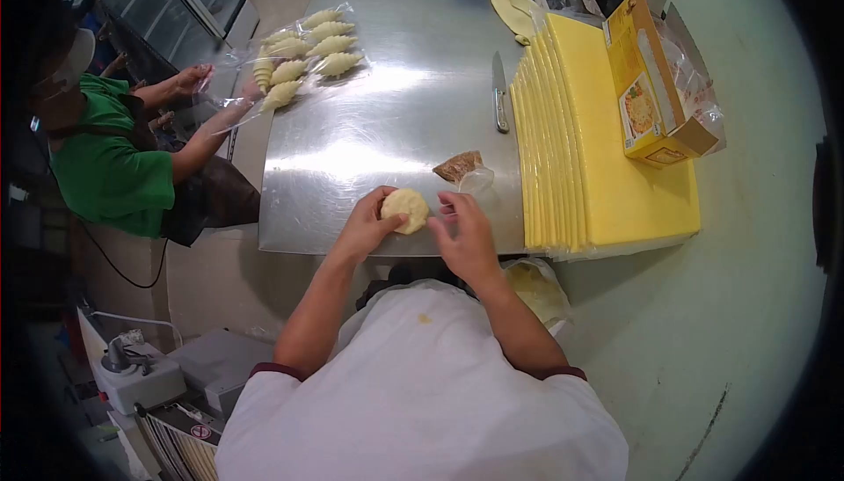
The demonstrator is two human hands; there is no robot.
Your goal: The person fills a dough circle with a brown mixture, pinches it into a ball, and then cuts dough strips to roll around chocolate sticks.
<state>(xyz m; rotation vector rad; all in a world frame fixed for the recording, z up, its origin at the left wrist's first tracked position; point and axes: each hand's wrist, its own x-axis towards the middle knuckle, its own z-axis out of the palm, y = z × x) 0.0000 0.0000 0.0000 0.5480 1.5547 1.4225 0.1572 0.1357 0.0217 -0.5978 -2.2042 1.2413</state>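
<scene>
A round, pale yellow piece of dough (404, 210) is in my left hand (369, 222), the thumb lying over its lower part and the fingers around its far side. Just to the right of the dough, my right hand (462, 230) is raised with its fingers apart and nothing in it. Beyond my hands, a small clear plastic bag with brown contents (459, 167) lies on the steel table (422, 85). What the brown filling is I cannot make out.
A knife (499, 94) lies beside stacked yellow sheets (607, 120) topped by an open carton (659, 85). At left, a co-worker in a green shirt (114, 156) handles a clear bag of croissant-shaped dough pieces (303, 46). A machine (141, 380) stands at lower left.
</scene>
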